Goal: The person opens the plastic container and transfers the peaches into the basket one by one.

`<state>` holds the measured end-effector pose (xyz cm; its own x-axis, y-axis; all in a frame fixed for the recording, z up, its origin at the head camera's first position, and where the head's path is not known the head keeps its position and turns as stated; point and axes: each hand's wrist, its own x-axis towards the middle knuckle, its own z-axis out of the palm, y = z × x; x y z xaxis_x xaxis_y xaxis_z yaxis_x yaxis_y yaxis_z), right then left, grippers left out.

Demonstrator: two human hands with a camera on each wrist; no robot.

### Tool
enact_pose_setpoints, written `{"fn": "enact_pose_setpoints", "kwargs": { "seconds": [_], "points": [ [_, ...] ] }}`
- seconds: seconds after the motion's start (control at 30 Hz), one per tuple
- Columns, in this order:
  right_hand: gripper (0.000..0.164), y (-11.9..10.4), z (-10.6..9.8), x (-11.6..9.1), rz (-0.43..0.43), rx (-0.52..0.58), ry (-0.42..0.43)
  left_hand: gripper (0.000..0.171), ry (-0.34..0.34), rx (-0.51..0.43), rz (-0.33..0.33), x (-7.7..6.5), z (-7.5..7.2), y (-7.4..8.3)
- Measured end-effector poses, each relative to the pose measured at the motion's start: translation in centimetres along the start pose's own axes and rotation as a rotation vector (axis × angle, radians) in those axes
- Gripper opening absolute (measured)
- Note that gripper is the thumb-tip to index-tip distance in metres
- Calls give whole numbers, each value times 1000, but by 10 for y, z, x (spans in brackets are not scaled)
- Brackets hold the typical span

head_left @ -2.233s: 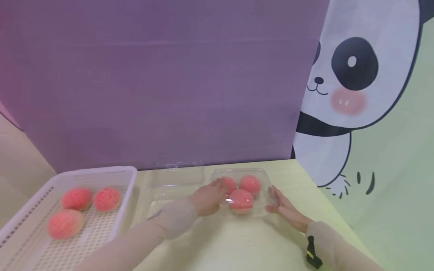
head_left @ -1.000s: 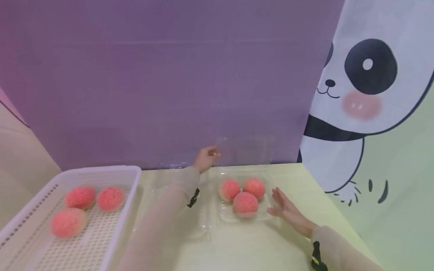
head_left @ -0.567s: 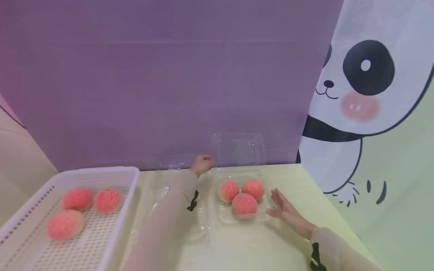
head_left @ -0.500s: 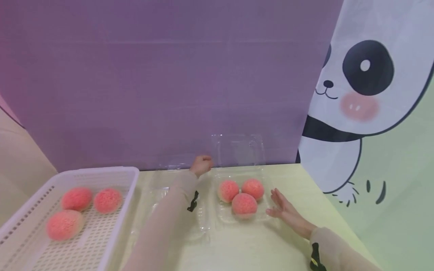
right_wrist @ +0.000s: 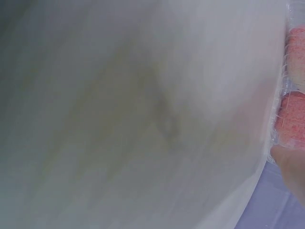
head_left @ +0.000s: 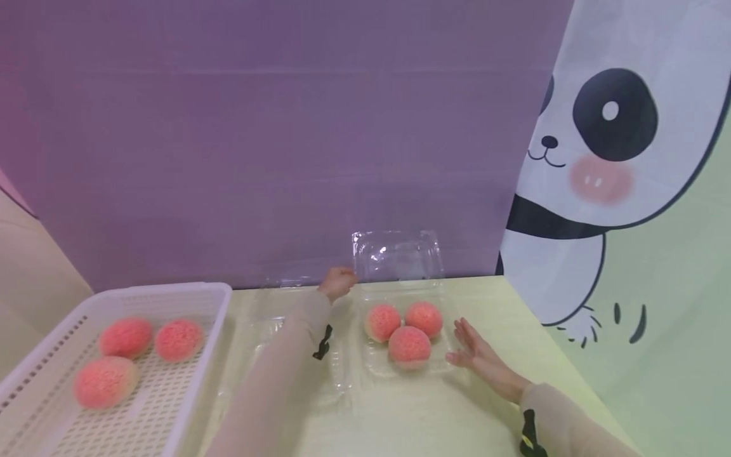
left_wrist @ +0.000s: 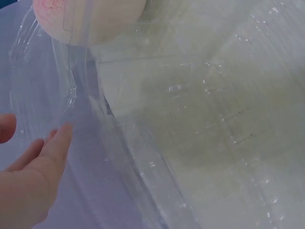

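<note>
A clear plastic clamshell box point(head_left: 365, 365) holds three round pink-topped buns point(head_left: 410, 346), and its lid point(head_left: 396, 254) stands raised at the back against the purple wall. My left hand point(head_left: 338, 283) is beside the lid's left edge; in the left wrist view its thumb and straight fingers point(left_wrist: 57, 148) are apart, with nothing between them. My right hand point(head_left: 485, 365) has its fingers extended along the box's right side. In the right wrist view one fingertip point(right_wrist: 281, 157) is right at the box's edge, beside a bun point(right_wrist: 293, 119).
Another clear plastic box point(head_left: 337, 374) lies under my left forearm, partly hidden by it. At the left, a white perforated basket point(head_left: 219, 311) holds three more pink buns point(head_left: 107, 382). A purple backdrop point(head_left: 285, 158) rises behind the table point(head_left: 400, 422).
The box's lid has been swung up and back from over the buns. My left hand moved from the box's left side back toward the lid. My right hand has stayed by the box.
</note>
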<state>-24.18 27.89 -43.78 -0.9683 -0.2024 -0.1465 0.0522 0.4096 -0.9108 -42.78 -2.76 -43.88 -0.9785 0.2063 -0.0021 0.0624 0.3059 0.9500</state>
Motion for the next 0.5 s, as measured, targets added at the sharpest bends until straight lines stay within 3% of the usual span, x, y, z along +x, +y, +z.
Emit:
{"fn": "enact_pose_setpoints", "kwargs": {
  "seconds": [0.03,0.07,0.1,0.17,0.27,0.3,0.33,0.5],
  "points": [
    [92,0,0,0,2,0,-1,46,7,23,4,-11,-2,11],
    [92,0,0,1,2,-1,-2,45,19,56,-33,-38,-3,40],
    [92,-1,0,1,3,0,-2,45,34,88,-62,-54,-3,58],
    [92,-1,0,1,1,1,-1,45,46,105,-32,-69,-3,74],
    [92,-2,0,2,-5,-2,-5,43,38,138,45,-76,-3,82],
    [92,-2,0,2,-6,-4,-6,42,23,158,78,-68,-2,73],
    [92,-2,0,2,-9,-7,-8,40,-2,179,106,-70,-1,74],
    [92,-1,0,4,-16,-4,-10,39,-200,294,227,-81,10,72]
  ]
}}
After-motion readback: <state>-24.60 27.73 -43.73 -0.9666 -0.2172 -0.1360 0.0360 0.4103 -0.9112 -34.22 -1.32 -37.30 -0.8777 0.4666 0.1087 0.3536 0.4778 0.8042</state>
